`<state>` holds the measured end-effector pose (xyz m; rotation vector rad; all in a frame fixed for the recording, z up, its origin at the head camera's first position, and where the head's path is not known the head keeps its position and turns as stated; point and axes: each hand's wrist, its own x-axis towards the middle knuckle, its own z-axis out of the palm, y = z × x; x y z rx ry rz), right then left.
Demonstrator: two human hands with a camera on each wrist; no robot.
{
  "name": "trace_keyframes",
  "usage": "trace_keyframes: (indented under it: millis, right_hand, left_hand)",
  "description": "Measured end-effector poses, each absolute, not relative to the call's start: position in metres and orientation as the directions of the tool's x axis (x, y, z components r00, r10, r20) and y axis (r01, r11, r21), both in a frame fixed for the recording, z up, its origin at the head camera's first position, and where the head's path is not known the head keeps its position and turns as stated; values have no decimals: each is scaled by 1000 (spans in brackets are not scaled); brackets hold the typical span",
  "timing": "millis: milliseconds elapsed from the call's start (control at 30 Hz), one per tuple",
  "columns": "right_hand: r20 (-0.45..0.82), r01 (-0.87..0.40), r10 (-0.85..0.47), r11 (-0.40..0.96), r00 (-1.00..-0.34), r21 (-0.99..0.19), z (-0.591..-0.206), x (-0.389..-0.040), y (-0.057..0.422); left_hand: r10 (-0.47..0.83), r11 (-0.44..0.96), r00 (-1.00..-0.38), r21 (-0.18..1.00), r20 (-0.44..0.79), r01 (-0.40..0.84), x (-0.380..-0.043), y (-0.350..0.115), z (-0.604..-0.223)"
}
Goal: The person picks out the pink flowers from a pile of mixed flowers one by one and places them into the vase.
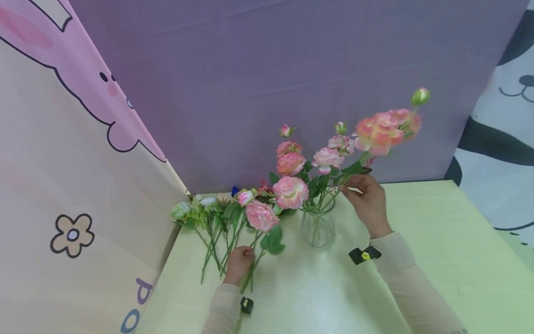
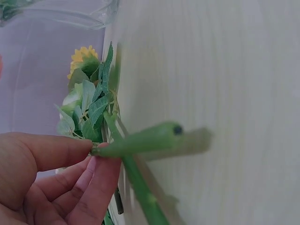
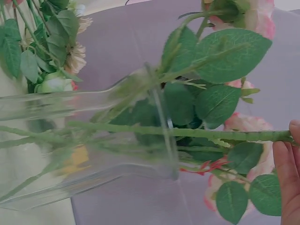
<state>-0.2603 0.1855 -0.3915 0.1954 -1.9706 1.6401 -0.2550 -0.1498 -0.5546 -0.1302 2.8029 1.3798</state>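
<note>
My right hand point(image 1: 369, 204) pinches the stem point(image 3: 225, 135) of a coral-pink artificial flower point(image 1: 381, 132) with a green bud on top. The lower end of that stem is inside the glass vase point(image 1: 318, 229), past its rim. Several pink flowers point(image 1: 327, 159) stand in the vase, leaning outward. To the left and nearer, my left hand point(image 1: 239, 264) pinches a green flower stem point(image 2: 140, 140) between thumb and finger, low over the table. A pink flower point(image 1: 261, 215) lies just beyond this hand; leaves and crossing stems hide which bloom the pinched stem belongs to.
Several loose flowers, with white-green blooms point(image 1: 181, 211) among them, lie along the table's left side. A yellow flower point(image 2: 84, 58) shows behind leaves. The pale table point(image 1: 429, 241) meets a purple cloth backdrop point(image 1: 250, 93) behind and a printed curtain point(image 1: 104, 185) at left.
</note>
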Motion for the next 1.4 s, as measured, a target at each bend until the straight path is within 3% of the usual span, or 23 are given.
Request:
trace_keyframes:
  millis: [233, 833, 1133, 1400]
  right_hand:
    - [515, -443, 215, 307, -830, -842, -404, -260, 186]
    - [522, -488, 224, 189, -823, -852, -421, -266, 181]
    - [469, -402, 161, 325, -868, -856, -416, -270, 181]
    - [434, -371, 128, 340, -892, -864, -404, -257, 170]
  left_hand:
    - [-66, 598, -995, 796, -69, -95, -254, -148, -555]
    - [-50, 545, -990, 828, -129, -135, -253, -148, -555]
    - [-30, 542, -992, 832, -124, -121, -255, -148, -555]
    - [-19, 514, -993, 850, -120, -113, -254, -146, -552]
